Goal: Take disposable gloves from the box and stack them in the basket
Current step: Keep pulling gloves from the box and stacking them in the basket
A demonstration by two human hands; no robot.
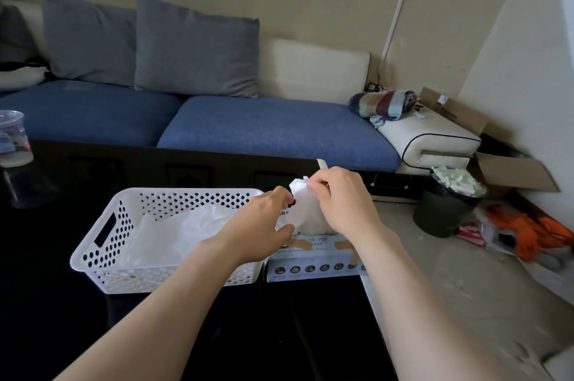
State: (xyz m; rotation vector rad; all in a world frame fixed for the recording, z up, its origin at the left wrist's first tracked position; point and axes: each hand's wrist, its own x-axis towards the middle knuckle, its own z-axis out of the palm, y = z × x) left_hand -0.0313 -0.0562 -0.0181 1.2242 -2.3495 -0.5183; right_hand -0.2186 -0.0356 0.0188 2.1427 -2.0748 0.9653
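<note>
A white perforated basket (93,256) stands on the black table, with thin translucent gloves (174,234) lying flat inside it. To its right sits the glove box (313,262), pale with small round icons on its front. A crumpled translucent glove (306,210) sticks up out of the box top. My right hand (341,200) pinches the top of this glove between thumb and fingers. My left hand (264,225) is over the basket's right end, its curled fingers at the glove's left edge; the contact itself is hidden.
A clear plastic cup (14,138) stands at the table's far left. A blue sofa (273,129) with grey cushions runs behind the table. On the floor to the right are a dark bin (444,213), cardboard boxes (512,172) and an orange object (534,231).
</note>
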